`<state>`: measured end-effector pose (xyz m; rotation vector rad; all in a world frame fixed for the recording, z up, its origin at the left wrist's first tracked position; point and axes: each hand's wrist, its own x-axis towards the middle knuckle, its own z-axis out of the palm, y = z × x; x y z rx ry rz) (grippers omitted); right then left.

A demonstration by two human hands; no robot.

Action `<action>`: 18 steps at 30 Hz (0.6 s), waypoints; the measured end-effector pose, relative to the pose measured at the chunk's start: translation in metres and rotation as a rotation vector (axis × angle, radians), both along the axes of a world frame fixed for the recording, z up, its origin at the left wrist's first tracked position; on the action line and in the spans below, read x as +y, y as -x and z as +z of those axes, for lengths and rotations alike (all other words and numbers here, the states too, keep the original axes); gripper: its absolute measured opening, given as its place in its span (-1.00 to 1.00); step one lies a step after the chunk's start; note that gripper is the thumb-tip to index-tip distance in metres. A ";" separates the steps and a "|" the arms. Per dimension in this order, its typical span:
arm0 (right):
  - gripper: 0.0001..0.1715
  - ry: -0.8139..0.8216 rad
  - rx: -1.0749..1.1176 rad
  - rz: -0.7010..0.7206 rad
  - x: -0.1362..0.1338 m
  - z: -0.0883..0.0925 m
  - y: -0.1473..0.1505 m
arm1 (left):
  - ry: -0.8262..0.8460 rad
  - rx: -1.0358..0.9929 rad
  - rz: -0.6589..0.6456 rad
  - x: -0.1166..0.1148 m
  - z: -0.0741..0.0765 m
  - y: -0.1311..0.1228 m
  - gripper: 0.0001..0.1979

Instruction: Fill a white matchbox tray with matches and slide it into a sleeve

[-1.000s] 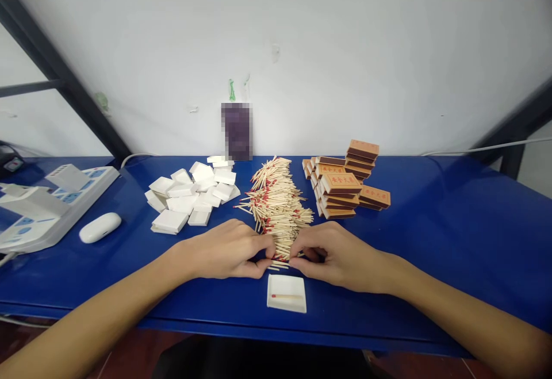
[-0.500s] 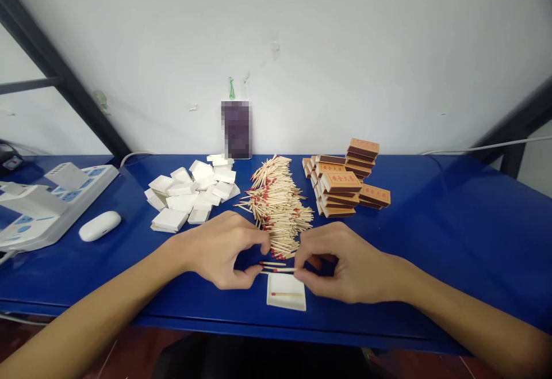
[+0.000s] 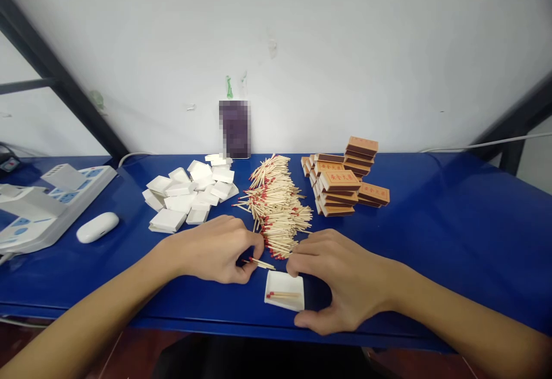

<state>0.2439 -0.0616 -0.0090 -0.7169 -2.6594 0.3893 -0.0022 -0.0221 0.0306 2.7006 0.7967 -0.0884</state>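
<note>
Blue tabletop [image 3: 452, 241], smooth and wide, its back edge close to a pale wall and its front edge nearest us. Our right hand [image 3: 347, 278] reaches in over the front edge. Half a second ago it pinched a single match; now its thumb and fingers are spread apart with nothing between their tips but air and the tray's right side. We cannot tell whether they touch it. Our left hand [image 3: 213, 249], left of centre, has thumb and forefinger pressed together on a few loose matches [image 3: 264, 264], red heads toward the palm. Toward the back edge, left of centre, white empty trays [image 3: 190, 195] lie in a jumbled pile; right of centre stand stacked brown matchbox sleeves [image 3: 338, 180]. Between them, a heap of matches [image 3: 278, 212] runs from the back edge down toward our fingers. Near the middle of the front edge, one white tray [image 3: 282, 281] lies flat, open side up. Smallest, inside it: two matches [image 3: 287, 295] side by side, heads left, where one lay before. We judge the filling barely begun, with that second match just placed.
</note>
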 end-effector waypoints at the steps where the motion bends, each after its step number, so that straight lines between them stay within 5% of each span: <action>1: -0.61 -0.021 -0.020 -0.007 0.000 -0.001 0.001 | 0.006 0.028 0.017 -0.001 0.003 0.001 -0.92; 7: -0.59 -0.043 -0.071 -0.057 0.001 -0.001 0.003 | -0.083 0.142 0.056 -0.006 0.008 0.000 -0.96; 18: -0.66 -0.034 -0.054 -0.063 0.004 -0.003 0.002 | -0.339 0.172 -0.148 -0.002 0.005 -0.017 -0.95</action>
